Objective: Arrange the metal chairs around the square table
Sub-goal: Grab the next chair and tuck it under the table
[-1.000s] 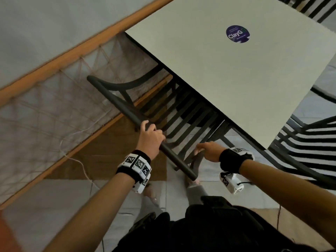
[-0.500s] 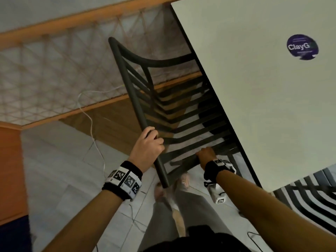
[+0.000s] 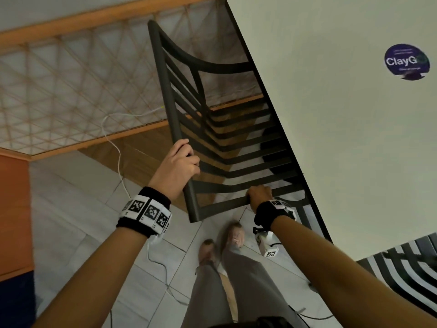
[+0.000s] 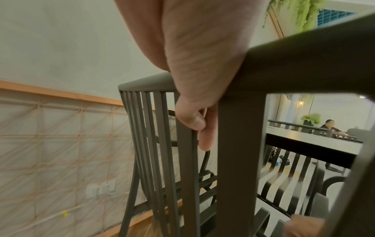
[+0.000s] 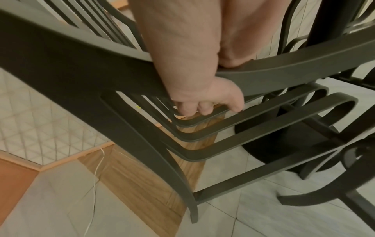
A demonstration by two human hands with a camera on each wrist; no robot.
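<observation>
gripping the chair (image 3: pixel 220 147) at two points, you have it by its stiff frame, which is the right place to take it. it looks like painted metal: rigid, likely heavy enough to want both hands, and smooth enough to slip if your hold loosens. it will not flex, so any twist you give goes straight to the legs. the thin slats are poorer handholds than the thick rails.

your left hand (image 3: pixel 176 168) is curled round the top rail of the backrest, near its nearer end. in the left wrist view the fingers (image 4: pixel 205 136) wrap over the rail and hang down behind it, with the thumb on the near side. your right hand (image 3: pixel 259 194) is curled round the curved armrest bar on the side nearest the table (image 3: pixel 331 114). the right wrist view shows the fingers (image 5: pixel 194 107) hooked under that bar. neither hand is open.

the chair sits with its seat partly tucked under the table's edge, backrest toward you and the latticed wall (image 3: pixel 59 91) just beyond it. whether all its legs are on the floor you cannot tell. a second chair (image 3: pixel 402 268) shows at the table's next side. a white cable (image 3: pixel 115 147) lies on the floor near the chair; mind the legs there.
</observation>
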